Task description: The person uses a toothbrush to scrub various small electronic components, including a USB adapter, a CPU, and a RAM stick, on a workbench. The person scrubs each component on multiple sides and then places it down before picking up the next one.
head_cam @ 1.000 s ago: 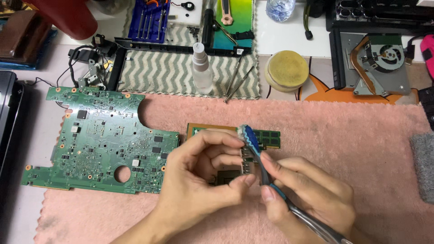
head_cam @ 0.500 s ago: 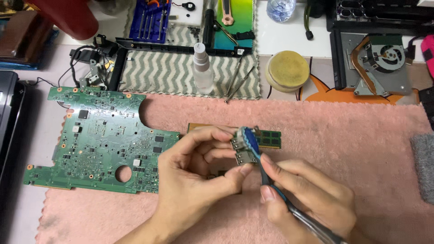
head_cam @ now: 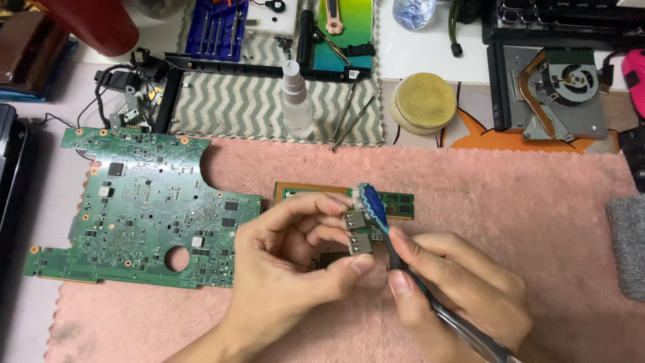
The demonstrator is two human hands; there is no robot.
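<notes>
Brush head slid slightly down the ports. Left hand (head_cam: pixel 289 269) pinches small port board (head_cam: pixel 358 232); right hand (head_cam: pixel 457 289) grips toothbrush (head_cam: pixel 373 205), mid-scrub; next needs steady strokes.

A white desk (head_cam: pixel 430 47) carries a pink towel (head_cam: pixel 524 202) across its near half, with a green circuit board (head_cam: pixel 141 208) overhanging the towel's left edge. Toward the far edge lie a grey zigzag cloth (head_cam: pixel 228 107), a round yellow sponge (head_cam: pixel 423 101) and a cooling fan (head_cam: pixel 557 94).
</notes>
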